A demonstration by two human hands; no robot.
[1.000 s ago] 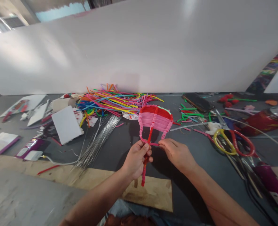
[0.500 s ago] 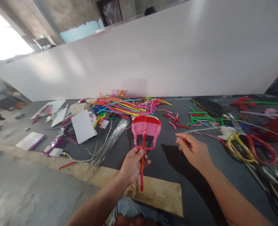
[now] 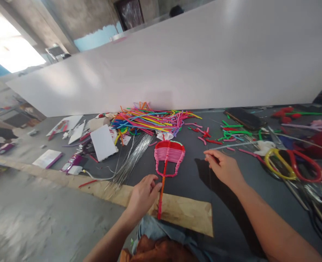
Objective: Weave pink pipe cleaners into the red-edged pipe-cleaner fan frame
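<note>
A pink and red pipe-cleaner piece (image 3: 170, 155), shaped like a small basket with an open loop at its lower end, lies on the dark table. A red and orange pipe-cleaner stem runs down its middle toward me. Just left of that stem, my left hand (image 3: 144, 193) is open, its fingers loosely bent and holding nothing. My right hand (image 3: 225, 169) hovers right of the piece, thumb and fingers pinched together. Whatever is between them, if anything, is too small to make out. Behind its fingertips a pale blue-grey pipe cleaner (image 3: 234, 146) stretches to the right.
A heap of colourful pipe cleaners (image 3: 152, 120) lies by the white partition (image 3: 177, 72), with a bundle of thin wires (image 3: 133, 160) before it. Red-and-yellow-handled scissors (image 3: 281, 165), a dark phone (image 3: 242, 118) and cut green and red pieces (image 3: 232, 133) lie right; white cards (image 3: 103, 142) left.
My left hand has let go of the pipe-cleaner piece and moved left; the piece now rests on the table, its stem tilted slightly. My right hand stays pinched in nearly the same place.
</note>
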